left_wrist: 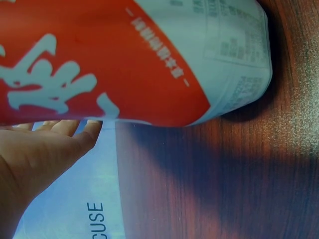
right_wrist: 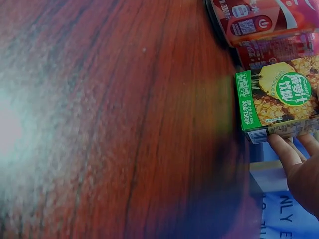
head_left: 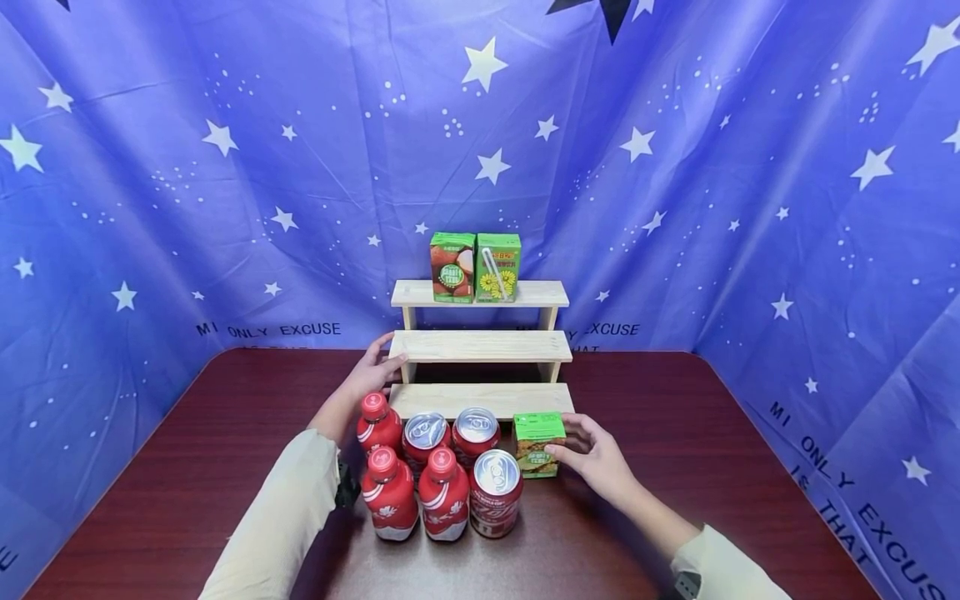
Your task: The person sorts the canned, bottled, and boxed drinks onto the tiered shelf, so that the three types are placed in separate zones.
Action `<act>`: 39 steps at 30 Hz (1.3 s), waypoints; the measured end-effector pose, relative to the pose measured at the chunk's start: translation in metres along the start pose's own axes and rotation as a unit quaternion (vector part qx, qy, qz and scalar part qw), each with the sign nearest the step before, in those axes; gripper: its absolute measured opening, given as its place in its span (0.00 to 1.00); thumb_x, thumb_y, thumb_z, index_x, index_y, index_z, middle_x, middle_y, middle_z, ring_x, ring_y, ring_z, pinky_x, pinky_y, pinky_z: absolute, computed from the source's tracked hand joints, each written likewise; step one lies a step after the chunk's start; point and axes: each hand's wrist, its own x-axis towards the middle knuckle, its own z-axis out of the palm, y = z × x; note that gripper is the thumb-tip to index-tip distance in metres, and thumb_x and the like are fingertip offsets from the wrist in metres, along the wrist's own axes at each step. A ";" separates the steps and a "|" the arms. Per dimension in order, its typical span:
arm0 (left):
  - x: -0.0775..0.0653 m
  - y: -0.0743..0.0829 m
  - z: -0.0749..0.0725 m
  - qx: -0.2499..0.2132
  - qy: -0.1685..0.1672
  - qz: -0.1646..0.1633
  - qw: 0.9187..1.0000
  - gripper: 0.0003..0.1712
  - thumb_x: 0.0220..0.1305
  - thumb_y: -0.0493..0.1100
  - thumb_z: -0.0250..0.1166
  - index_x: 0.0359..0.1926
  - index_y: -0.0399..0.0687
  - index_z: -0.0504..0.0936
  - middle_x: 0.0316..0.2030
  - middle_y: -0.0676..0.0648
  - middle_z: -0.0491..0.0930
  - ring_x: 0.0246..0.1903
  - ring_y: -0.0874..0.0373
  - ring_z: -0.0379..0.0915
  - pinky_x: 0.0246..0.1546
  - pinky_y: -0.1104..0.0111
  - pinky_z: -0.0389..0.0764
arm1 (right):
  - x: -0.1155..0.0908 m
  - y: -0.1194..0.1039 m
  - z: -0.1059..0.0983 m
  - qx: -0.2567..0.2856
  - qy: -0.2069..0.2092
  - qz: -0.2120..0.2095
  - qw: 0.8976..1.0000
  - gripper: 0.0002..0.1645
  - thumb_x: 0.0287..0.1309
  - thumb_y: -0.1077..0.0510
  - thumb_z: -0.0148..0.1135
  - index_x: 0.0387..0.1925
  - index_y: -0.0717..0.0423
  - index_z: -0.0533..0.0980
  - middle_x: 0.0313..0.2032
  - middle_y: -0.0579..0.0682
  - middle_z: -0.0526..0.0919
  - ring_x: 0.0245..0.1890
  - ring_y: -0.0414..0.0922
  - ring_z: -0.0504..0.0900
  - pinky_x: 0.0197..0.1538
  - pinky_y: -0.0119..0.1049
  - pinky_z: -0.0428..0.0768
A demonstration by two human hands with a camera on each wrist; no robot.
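Note:
My right hand (head_left: 603, 465) holds a green pineapple juice box (head_left: 538, 446) by its right side, thumb at the front and fingers behind. The box is upright before the lowest step of a three-step wooden shelf (head_left: 480, 346). My left hand (head_left: 369, 373) grips the left end of the middle step. Red bottles (head_left: 388, 496) and red cans (head_left: 495, 492) stand close together between my arms. In the left wrist view, a red-and-white bottle (left_wrist: 149, 59) partly hides the left hand. The right wrist view shows the fingers along the pineapple juice box (right_wrist: 281, 94).
On the top step stand a lychee juice box (head_left: 452, 268) and a chrysanthemum drink box (head_left: 498, 268), side by side. A dark red wood-grain table (head_left: 202, 467) lies under everything. Blue star-patterned cloth (head_left: 300, 167) hangs behind and at both sides.

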 end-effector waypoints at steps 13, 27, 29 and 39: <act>0.003 -0.002 0.000 -0.002 0.003 -0.004 1.000 0.38 0.70 0.46 0.52 0.73 0.57 0.43 0.64 0.32 0.61 0.60 0.36 0.66 0.40 0.63 0.70 | -0.006 -0.011 -0.019 -0.016 0.030 0.004 0.999 0.29 0.50 0.62 0.68 0.54 0.65 0.70 0.46 0.64 0.81 0.40 0.32 0.80 0.42 0.28 0.79; 0.001 -0.001 -0.001 0.004 0.002 -0.001 1.000 0.38 0.70 0.46 0.52 0.73 0.57 0.42 0.64 0.32 0.61 0.60 0.37 0.66 0.41 0.64 0.71 | -0.001 -0.030 -0.043 -0.014 0.058 0.019 0.998 0.30 0.51 0.63 0.67 0.55 0.67 0.67 0.36 0.26 0.80 0.39 0.28 0.80 0.40 0.26 0.79; 0.002 -0.001 -0.001 0.005 0.002 0.000 1.000 0.38 0.70 0.46 0.51 0.73 0.57 0.42 0.64 0.31 0.61 0.60 0.36 0.66 0.41 0.63 0.71 | 0.001 -0.033 -0.047 -0.010 0.063 0.016 0.998 0.30 0.52 0.63 0.66 0.56 0.67 0.67 0.36 0.25 0.80 0.39 0.27 0.80 0.40 0.25 0.79; 0.001 -0.001 0.000 0.001 0.002 -0.005 1.000 0.38 0.70 0.46 0.52 0.73 0.58 0.43 0.64 0.32 0.62 0.59 0.36 0.67 0.42 0.62 0.71 | 0.013 -0.050 -0.062 0.027 0.088 -0.009 0.996 0.25 0.54 0.66 0.64 0.54 0.61 0.67 0.36 0.27 0.81 0.37 0.27 0.81 0.38 0.26 0.80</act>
